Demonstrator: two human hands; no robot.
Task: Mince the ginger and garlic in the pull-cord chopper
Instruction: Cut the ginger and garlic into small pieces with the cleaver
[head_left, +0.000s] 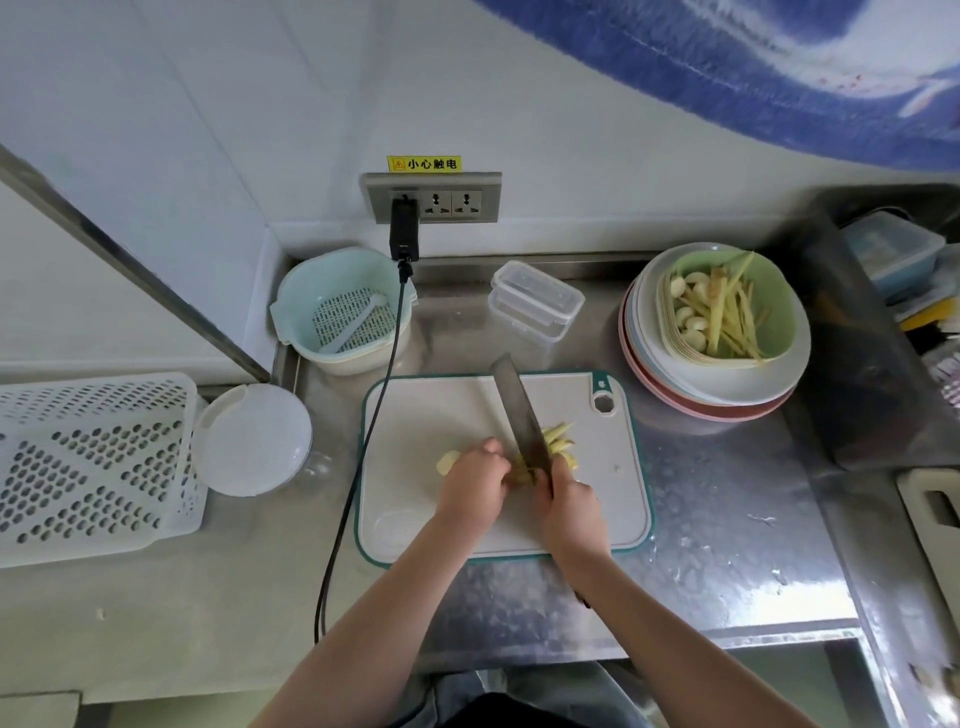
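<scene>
Right hand (569, 506) had its grip wrapped round the cleaver (522, 418) handle mid-frame, left hand (475, 486) pinning the ginger (449, 461), which stuck out leftward from the blade.

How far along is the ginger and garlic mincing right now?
Early prep. Done: garlic cloves and ginger strips wait in the green dish. In hand: the right hand slices with the cleaver while the left hand steadies ginger on the cutting board. Left: nothing is in the chopper yet.
</scene>
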